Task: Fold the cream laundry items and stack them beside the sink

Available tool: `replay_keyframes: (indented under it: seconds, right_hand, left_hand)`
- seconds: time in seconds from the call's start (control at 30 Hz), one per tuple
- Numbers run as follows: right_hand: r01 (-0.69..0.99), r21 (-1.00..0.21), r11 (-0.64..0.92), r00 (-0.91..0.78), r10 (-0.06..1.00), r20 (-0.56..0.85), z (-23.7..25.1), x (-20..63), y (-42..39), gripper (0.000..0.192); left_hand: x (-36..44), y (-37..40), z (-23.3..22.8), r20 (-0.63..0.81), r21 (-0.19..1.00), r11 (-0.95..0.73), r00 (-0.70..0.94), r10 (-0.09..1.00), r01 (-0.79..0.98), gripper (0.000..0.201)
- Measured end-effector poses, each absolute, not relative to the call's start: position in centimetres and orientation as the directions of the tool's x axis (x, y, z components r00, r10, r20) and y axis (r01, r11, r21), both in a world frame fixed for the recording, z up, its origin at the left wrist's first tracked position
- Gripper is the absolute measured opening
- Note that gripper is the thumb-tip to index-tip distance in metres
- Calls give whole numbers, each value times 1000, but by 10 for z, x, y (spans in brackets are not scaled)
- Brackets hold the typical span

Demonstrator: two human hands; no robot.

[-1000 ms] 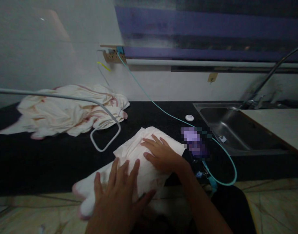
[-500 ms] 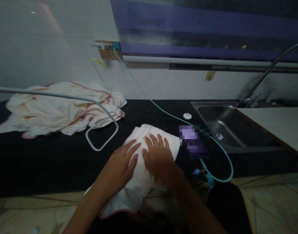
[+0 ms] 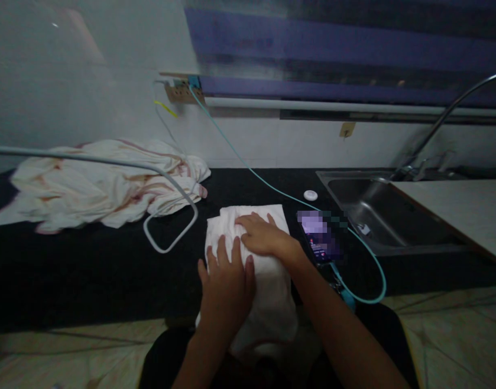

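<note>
Inspector: Cloth [image 3: 268, 286] hangs partly over the front edge of the counter [image 3: 89, 275]. Judged risk: the overhanging lower part could drag the rest off if the pressure lets up.

Clerk: Where do the hands sit?

Inspector: Left hand [image 3: 227, 281] lies flat on the cloth's near-left part, fingers spread, gripping nothing. Right hand [image 3: 262, 236] lies flat across the upper part, fingers together and pointing left, also gripping nothing. Both press down; neither pinches the fabric.

Clerk: Anything close enough to be disturbed?

Inspector: Yes. A phone [image 3: 319, 243] lies just beside the cloth's right edge, by the right wrist, and a teal cable [image 3: 369, 254] loops off the counter edge near it. Judged risk: a sweep of the right forearm could knock the phone or snag the cable. A grey cord [image 3: 171, 237] loops just left of the cloth, apart from it. The sink [image 3: 377, 216] is further right, well apart.

Clerk: Condition of the cloth?

Inspector: White, folded into a rough upright rectangle, top corners fairly square, thick with layers. A few creases show near the top left. The lower end bulges and is uneven. Light is dim; whether it bears an edge trim cannot be told. A second, crumpled cloth pile [image 3: 102, 183] lies at the far left, well apart.
</note>
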State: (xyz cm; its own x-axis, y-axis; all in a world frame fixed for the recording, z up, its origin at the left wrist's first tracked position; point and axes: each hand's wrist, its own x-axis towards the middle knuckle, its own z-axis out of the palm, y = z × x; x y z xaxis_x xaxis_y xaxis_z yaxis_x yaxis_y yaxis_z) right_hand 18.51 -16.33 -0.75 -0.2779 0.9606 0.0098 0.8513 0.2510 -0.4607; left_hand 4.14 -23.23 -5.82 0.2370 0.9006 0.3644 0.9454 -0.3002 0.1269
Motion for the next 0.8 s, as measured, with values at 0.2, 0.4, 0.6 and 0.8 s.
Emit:
replay_keyframes:
  seconds: [0.2, 0.4, 0.6, 0.8]
  right_hand:
    - [853, -465, 237, -212, 972, 106, -25, 183, -176, 53]
    - [860, -459, 223, -201, 975, 96, -26, 189, -160, 53]
    - [863, -455, 219, -211, 975, 69, -23, 196, -138, 53]
    - [846, -470, 253, -183, 965, 190, -24, 196, -138, 48]
  left_hand:
    - [45, -232, -60, 374, 121, -304, 240, 896, 945, 59]
    - [43, -212, -53, 293, 147, -349, 296, 909, 926, 60]
    - [54, -196, -39, 213, 202, -321, 278, 937, 925, 60]
    - [47, -198, -43, 269, 192, -348, 292, 918, 918, 60]
